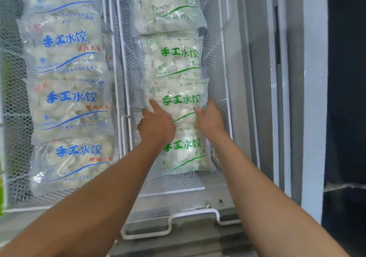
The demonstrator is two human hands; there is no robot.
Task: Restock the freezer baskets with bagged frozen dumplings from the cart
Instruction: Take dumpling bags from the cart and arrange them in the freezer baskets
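Reaching fwd from the bottom edge, both forearms ran up to the right basket (218,90), a white wire-mesh bin w/ a row of green-print bags. Only one view, head cam.

Hidden/unclear: the left hand (156,125) covered the lower-left corner of the green-print bag (178,102), third from the near end of the row; its index finger lay straight on the bag face, the other fingers went out of sight past the bag's left edge, so whether they curled round it I couldn't tell. The right hand (208,116) sat at the bag's right edge, thumb on the face, the rest of the fingers hidden behind the bag's side; it looked like a pinch on that edge. The nearest green bag (184,153) was partly covered by both wrists. The top green bag (168,5) was cut off by the frame's upper edge. Small print on all bags was too blurred to read.

Orientation: the held bag lay face-up in the right basket, long axis running away from the camera, along the basket's length, title text upright to the viewer. It overlapped the bags before and after it like shingles.

Left basket (11,118) held blue-print bags (69,102), same layout, top one cut off too. A white wire handle (170,221) sat at the near, lower edge.
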